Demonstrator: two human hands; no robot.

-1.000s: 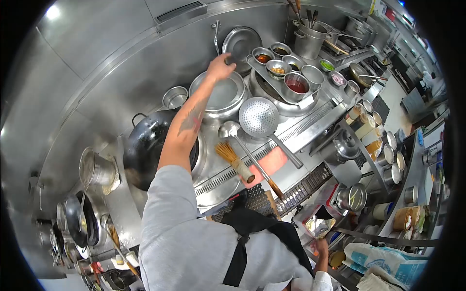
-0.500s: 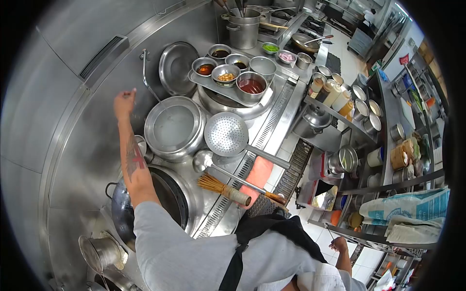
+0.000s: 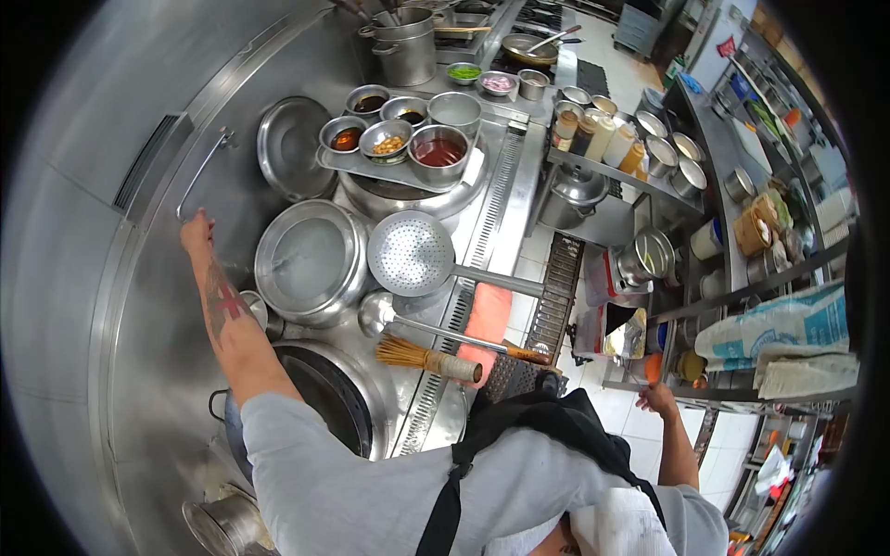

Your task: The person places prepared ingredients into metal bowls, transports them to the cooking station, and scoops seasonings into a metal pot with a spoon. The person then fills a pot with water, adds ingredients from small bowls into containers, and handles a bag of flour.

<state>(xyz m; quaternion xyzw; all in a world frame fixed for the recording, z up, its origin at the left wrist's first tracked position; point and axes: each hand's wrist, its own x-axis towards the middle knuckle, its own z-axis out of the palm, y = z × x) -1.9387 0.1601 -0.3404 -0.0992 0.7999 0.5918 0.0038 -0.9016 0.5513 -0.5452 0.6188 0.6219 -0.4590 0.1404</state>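
At the left, my left hand (image 3: pixel 197 233) is at the tip of the thin metal faucet spout (image 3: pixel 202 172), its fingers curled round the end. Below and right of it sits a round steel pot (image 3: pixel 311 261) holding cloudy water. My left forearm passes over the rim of a dark wok (image 3: pixel 311 389). Off to the right, my right hand (image 3: pixel 657 399) is closed beside the lower shelf, near an orange item (image 3: pixel 653 368); whatever is in its fingers is too small to name.
A perforated strainer (image 3: pixel 411 254), ladle (image 3: pixel 375 313), bamboo brush (image 3: pixel 408 356) and pink cloth (image 3: pixel 488 320) lie on the range. Behind them, a tray (image 3: pixel 380 172) bears several sauce bowls. Sauce bottles (image 3: pixel 600 139) line the shelf at right. A steel lid (image 3: pixel 306 148) leans against the wall.
The faucet spout has swung left, away from over the pot, and my left hand now meets its tip. My right hand has risen toward the shelf. The view has shifted.
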